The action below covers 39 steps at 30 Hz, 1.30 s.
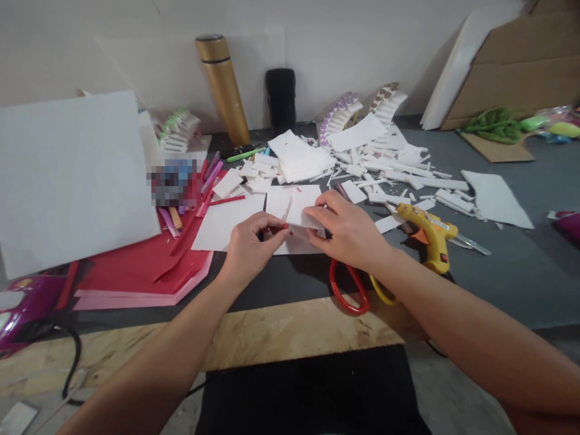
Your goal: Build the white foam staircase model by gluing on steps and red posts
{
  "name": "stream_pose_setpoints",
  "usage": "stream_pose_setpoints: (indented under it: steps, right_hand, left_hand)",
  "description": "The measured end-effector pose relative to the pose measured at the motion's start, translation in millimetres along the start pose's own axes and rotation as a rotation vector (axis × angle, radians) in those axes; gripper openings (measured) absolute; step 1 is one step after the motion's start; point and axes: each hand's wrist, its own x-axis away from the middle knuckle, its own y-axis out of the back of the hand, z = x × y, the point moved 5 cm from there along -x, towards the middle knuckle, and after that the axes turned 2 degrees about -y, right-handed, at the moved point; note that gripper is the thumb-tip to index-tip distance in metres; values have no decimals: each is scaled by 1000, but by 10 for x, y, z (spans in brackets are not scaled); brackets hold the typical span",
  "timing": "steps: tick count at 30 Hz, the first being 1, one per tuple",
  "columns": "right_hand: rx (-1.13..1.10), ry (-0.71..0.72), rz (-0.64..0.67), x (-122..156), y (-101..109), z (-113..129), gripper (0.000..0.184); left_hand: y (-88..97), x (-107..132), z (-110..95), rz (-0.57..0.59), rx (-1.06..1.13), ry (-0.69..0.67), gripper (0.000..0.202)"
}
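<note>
Near the front of the dark table, my right hand (348, 226) grips a small white foam board piece (301, 208) between thumb and fingers, tilted above white sheets. My left hand (254, 244) is closed in a pinch at that piece's lower left corner, with a small red scrap (290, 232) showing at its fingertips. Beneath both hands lies a white board sheet (217, 223). Red-handled scissors (348, 302) rest below my right wrist, their blades hidden. A yellow glue gun (426, 232) lies to the right of my right hand.
White foam scraps (399, 172) are heaped behind the hands. A gold flask (224, 90) and a black case (281, 99) stand at the wall. Red paper (136, 266) and a large white board (72, 181) lie left. Brown cardboard (525, 66) leans at right.
</note>
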Motion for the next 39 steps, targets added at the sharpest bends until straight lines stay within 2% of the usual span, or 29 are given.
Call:
stream_pose_setpoints:
  steps: [17,29,39]
  right_hand:
    - [-10,-17,4,-11,4,16,17]
    - [36,-2,3,0,12,25,18]
    - [180,44,71,16,23,53,31]
  left_hand:
    - [-72,-21,4,30,-40,-24,1]
    - [-99,-44,-6,44,-97,-112,6]
    - [-120,-46,-30,46,-149,-165,11]
